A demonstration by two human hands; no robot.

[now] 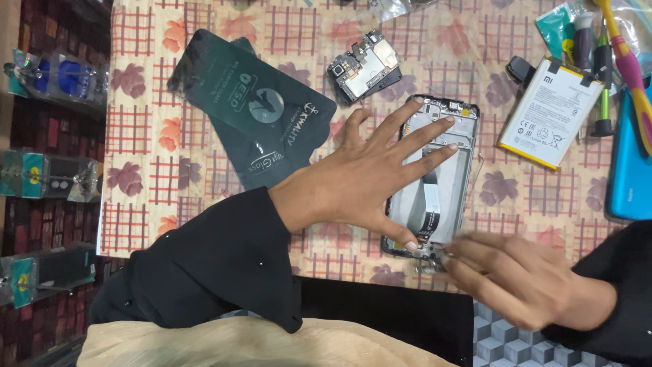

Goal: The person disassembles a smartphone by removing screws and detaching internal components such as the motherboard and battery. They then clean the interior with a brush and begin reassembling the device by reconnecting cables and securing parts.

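Note:
An opened phone frame (462, 146) with a flat ribbon cable inside lies on the patterned cloth. My left hand (360, 183) is spread flat over it, fingers apart, thumb tip pressing its lower edge. My right hand (523, 278) is blurred, its fingertips pinched at the frame's bottom end (431, 255); whether something small sits between them I cannot tell. Both arms wear black sleeves.
A loose circuit board (365, 66) lies above the frame. Two dark flat packets (255, 112) lie to the left. A white battery (550, 112) lies at the right, with screwdrivers (601, 68), a pink-yellow tool (631, 75) and a blue back cover (631, 163). Packaged goods (47, 173) hang at far left.

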